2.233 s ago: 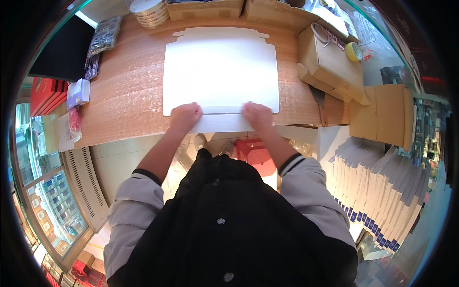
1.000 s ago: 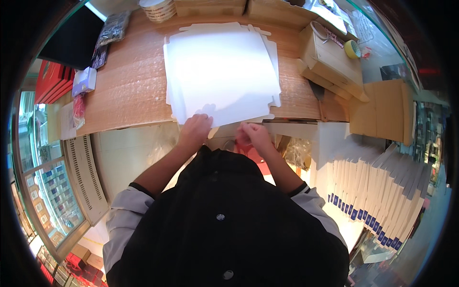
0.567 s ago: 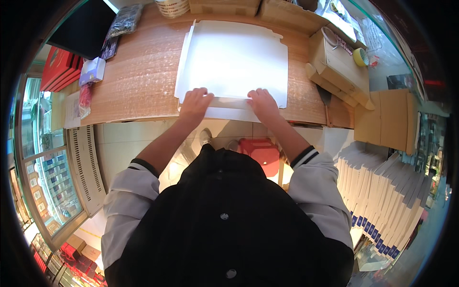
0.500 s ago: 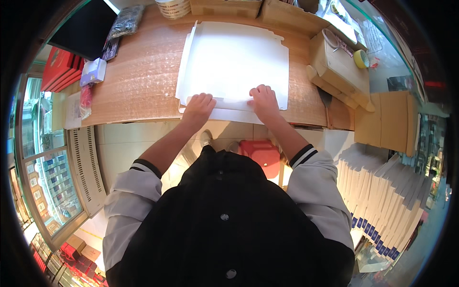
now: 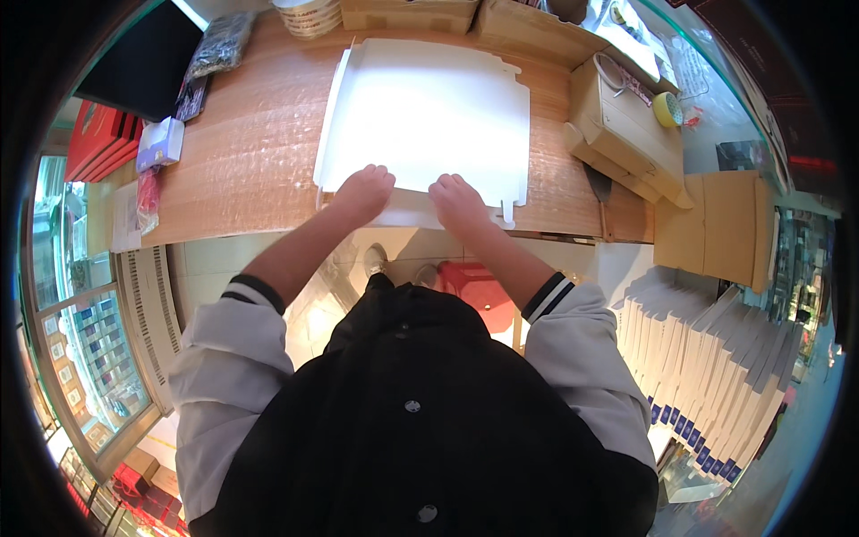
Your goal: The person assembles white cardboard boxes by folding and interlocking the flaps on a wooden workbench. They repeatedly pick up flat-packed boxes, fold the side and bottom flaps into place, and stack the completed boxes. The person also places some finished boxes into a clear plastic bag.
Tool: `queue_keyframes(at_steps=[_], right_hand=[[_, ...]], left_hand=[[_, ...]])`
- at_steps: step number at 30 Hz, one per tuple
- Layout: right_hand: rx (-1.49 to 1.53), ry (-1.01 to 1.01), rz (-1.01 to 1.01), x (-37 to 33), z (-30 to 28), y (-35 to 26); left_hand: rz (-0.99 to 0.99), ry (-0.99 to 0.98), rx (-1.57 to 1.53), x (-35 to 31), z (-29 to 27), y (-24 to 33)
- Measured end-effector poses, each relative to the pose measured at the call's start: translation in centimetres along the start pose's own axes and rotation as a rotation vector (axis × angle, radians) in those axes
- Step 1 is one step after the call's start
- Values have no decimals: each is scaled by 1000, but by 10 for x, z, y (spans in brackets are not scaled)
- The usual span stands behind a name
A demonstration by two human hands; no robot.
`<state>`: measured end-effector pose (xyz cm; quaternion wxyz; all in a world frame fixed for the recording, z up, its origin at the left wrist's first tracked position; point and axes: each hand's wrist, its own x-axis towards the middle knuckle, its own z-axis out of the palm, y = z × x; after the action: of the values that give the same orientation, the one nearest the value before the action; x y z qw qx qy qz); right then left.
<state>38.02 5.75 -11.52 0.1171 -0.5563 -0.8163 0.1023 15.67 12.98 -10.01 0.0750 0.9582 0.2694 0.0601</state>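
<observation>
A white cardboard sheet (image 5: 425,112) with notched, flapped edges lies flat on the wooden table in front of me. My left hand (image 5: 365,192) is closed, its fingers curled over the sheet's near edge left of the middle. My right hand (image 5: 459,201) is likewise closed on that edge, a short gap away. Between them the near strip of the card tilts up from the rest. A small tab sticks out at the near right corner. My thumbs are mostly hidden beneath my hands.
Cardboard boxes (image 5: 626,125) stand at the right, with a yellow tape roll (image 5: 667,109) on top. A dark-bladed tool (image 5: 599,186) lies near them. A tissue box (image 5: 161,143) and red boxes (image 5: 103,143) sit at the left. White folded cartons (image 5: 707,358) stand in a row at lower right.
My right hand has moved left along the near edge, closer to my left hand. The card's near strip is bent up more, and its right corner tab now shows.
</observation>
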Motion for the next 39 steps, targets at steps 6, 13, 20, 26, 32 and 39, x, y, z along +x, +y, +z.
queue_keyframes(at_steps=[6,13,20,26,32,39], right_hand=[[135,-194,347,17,-36,10],[153,-244,405,33,-23,-6],[19,110,294,-1,4,4],[-64,231,509,-32,-11,37],[404,159,782,-34,-39,45],[901,545,956,-58,-39,129]], left_hand=[[-349,79,-202,-7,7,-3],[-326,-1,-316,25,17,24],[-405,169,-318,4,18,8],[-611,171,-308,-7,10,3],[-337,474,-218,-17,-2,19],[-85,291,-145,5,-10,16]])
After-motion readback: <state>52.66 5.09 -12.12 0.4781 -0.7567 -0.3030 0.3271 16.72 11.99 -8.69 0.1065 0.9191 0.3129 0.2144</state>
